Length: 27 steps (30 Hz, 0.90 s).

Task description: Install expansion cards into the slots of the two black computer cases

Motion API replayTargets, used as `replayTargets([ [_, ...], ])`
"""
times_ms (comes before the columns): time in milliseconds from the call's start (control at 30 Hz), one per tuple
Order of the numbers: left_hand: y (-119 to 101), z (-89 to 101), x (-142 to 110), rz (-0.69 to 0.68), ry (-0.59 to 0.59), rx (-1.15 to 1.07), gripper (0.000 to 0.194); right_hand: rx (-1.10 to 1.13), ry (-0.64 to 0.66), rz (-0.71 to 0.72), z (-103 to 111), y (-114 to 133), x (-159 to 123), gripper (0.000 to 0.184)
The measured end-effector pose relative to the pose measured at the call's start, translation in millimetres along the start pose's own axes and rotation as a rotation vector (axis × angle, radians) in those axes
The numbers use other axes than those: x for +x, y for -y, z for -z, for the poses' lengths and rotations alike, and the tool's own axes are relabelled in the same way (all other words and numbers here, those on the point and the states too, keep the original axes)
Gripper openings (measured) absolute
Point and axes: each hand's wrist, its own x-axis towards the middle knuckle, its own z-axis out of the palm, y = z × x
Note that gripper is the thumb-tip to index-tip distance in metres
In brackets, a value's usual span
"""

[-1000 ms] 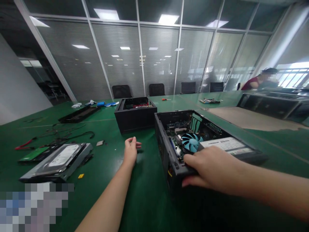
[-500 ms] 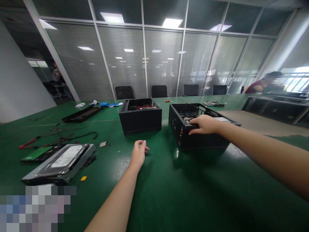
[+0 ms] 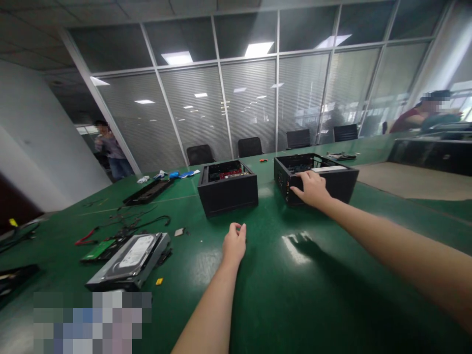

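Observation:
My right hand [image 3: 312, 188] reaches far out and rests on the near corner of an open black computer case [image 3: 334, 175], fingers spread flat against its side and rim. My left hand [image 3: 233, 243] lies on the green table [image 3: 280, 275] nearer to me, fingers curled loosely with nothing visible in them. A second open black case [image 3: 227, 187] with a red board inside stands to the left of the first, just beyond my left hand.
A hard drive in a metal bracket [image 3: 133, 259] lies at the left with a green circuit board [image 3: 98, 249] and loose cables [image 3: 125, 223] beyond it. A black side panel [image 3: 147, 191] lies further back. One person stands at far left [image 3: 108, 150]; another sits at far right [image 3: 424, 115].
The right-hand case has gone from right in front of me to far out on the table, beside the other case, with my right hand still on it. My left hand stayed on the table.

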Motion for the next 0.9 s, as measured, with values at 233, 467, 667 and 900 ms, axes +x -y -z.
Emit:
replayTargets([
  [233,2,-1.9,5,-0.045,0.008,0.012,0.033,0.665,0.482,0.112,41,66,-150,0.032],
  [467,-13,15.9,6,-0.131,-0.076,0.023,0.038,0.795,0.386,0.407,55,75,-182,0.02],
  [667,-47,27.2,36,-0.339,-0.258,0.358,0.058,0.861,0.34,0.316,33,64,-164,0.013],
  [900,-77,42.5,139,-0.428,-0.247,0.881,0.097,0.91,0.407,0.22,22,60,-162,0.013],
])
